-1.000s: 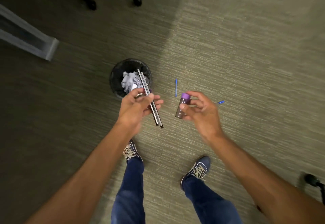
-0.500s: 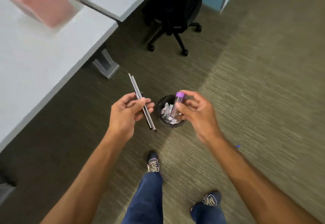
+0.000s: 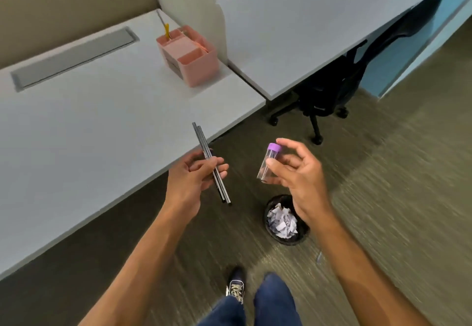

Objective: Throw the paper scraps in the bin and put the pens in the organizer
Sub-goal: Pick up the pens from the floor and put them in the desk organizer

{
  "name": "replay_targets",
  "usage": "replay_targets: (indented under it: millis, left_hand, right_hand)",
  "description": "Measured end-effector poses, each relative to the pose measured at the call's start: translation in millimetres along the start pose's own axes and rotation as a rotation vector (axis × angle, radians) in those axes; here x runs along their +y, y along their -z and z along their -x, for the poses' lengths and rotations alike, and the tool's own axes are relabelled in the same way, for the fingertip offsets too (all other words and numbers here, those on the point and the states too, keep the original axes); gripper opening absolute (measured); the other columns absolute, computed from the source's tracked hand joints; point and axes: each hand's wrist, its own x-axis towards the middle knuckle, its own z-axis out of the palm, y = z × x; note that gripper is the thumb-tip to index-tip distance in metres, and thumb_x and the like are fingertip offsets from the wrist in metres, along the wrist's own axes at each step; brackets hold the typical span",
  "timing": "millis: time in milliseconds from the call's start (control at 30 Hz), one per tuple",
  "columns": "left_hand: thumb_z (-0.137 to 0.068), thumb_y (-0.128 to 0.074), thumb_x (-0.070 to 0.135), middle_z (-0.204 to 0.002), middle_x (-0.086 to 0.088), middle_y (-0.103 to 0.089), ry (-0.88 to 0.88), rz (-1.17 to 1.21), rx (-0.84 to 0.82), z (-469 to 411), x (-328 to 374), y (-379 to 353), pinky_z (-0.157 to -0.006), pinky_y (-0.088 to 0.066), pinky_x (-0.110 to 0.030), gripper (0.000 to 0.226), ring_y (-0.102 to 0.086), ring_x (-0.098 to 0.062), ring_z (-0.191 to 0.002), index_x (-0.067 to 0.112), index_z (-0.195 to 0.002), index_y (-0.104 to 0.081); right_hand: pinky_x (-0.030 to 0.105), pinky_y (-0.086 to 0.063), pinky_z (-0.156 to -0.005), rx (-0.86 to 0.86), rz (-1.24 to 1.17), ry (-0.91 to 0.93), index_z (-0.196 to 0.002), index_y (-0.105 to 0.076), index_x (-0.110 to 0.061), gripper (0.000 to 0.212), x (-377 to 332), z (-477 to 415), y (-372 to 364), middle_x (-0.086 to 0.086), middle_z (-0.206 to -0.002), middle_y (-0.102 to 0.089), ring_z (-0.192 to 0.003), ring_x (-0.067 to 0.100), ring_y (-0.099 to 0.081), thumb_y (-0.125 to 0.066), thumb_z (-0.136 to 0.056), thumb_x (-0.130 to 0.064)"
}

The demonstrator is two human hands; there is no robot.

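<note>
Two pens [image 3: 211, 162] sitting pinched in left hand [image 3: 194, 177]; right hand [image 3: 296, 175] gripping vial [image 3: 268, 162]. Scraps [image 3: 282, 223] lying in bin [image 3: 302, 232]; organizer [image 3: 189, 54] standing on desk [image 3: 89, 126].

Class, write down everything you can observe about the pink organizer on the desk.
The pink organizer is a boxy desk caddy that looks like matte plastic, split into several open-topped compartments, with what may be a drawer low on its front. It stands upright on the grey desk near the divider panel, touching nothing but the desktop. A thin stick with a yellow part stands in a rear compartment. Neither hand is near it.
</note>
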Motion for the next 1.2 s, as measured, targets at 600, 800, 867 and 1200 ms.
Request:
replay_targets:
  millis: [600,800,867,1200]
  left_hand:
    - [-0.091,-0.073,0.016,-0.097,-0.008,-0.081,-0.106,0.090,0.213,-97.5,84.1,-20.7,-0.070,-0.063,-0.031,0.030,-0.079,-0.029,-0.089,0.013,-0.118,-0.062]
    - [-0.090,-0.075,0.013,-0.097,-0.012,-0.080,-0.120,0.127,0.263,-136.1,102.5,-26.5,-0.078,-0.065,-0.040,0.033,-0.079,-0.032,-0.089,0.009,-0.120,-0.061]
    - [-0.090,-0.075,0.012,-0.097,-0.012,-0.080,-0.112,0.142,0.273,-149.9,109.8,-26.3,-0.077,-0.065,-0.038,0.034,-0.079,-0.032,-0.089,0.009,-0.121,-0.062]
    - [-0.090,-0.073,0.007,-0.098,-0.016,-0.079,-0.082,0.179,0.271,-224.4,140.3,-0.3,-0.087,-0.063,-0.047,0.034,-0.078,-0.034,-0.091,0.005,-0.122,-0.061]
  right_hand:
    - [0.027,-0.061,-0.084,-0.268,0.205,0.082,-0.111,-0.071,-0.039,0.050,-50.0,-174.5,-76.2,-0.006,-0.104,-0.077,-0.103,0.012,-0.072,-0.083,-0.076,-0.004]
    - [0.046,-0.062,-0.086,-0.265,0.266,0.097,-0.110,-0.070,-0.033,0.043,-63.9,-230.8,-99.7,-0.007,-0.103,-0.074,-0.099,0.020,-0.074,-0.085,-0.077,-0.010]
    - [0.043,-0.062,-0.086,-0.245,0.331,0.154,-0.109,-0.069,-0.032,0.039,-67.5,-250.4,-109.5,-0.010,-0.099,-0.076,-0.095,0.016,-0.075,-0.085,-0.078,-0.016]
    - [0.008,-0.054,-0.077,-0.243,0.632,0.365,-0.117,-0.067,-0.018,0.033,-52.7,-355.6,-177.4,0.000,-0.111,-0.071,-0.096,0.015,-0.071,-0.078,-0.085,-0.014]
